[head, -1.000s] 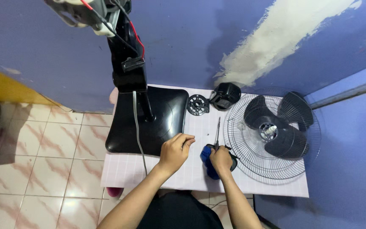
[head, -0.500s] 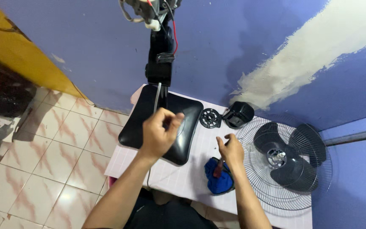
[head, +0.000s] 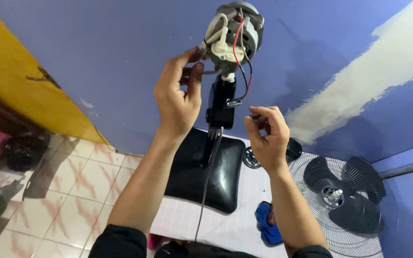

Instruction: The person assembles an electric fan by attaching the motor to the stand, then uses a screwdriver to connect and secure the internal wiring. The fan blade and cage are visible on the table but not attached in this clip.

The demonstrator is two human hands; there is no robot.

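Both hands have risen from the table since the earlier frames, and the view has tilted up with them. Left hand now sits at the bare fan motor, thumb and forefinger pinched at the motor's 9 o'clock side, beside the white cable; whether they hold a small part cannot be told. Right hand hovers lower, at about 5 o'clock from the motor, fingers curled with thumb and forefinger tips together; any part between them is too small to make out. Motor stands atop the black stand neck, its housing off and its red and black wires exposed. Below, the black base rests on the white table. Fan blade lies in the wire guard at 4 o'clock, with a blue cloth near the right forearm. Judged from this layout, disassembly is well advanced: blade, guard and cover are off, and work at the motor itself remains.
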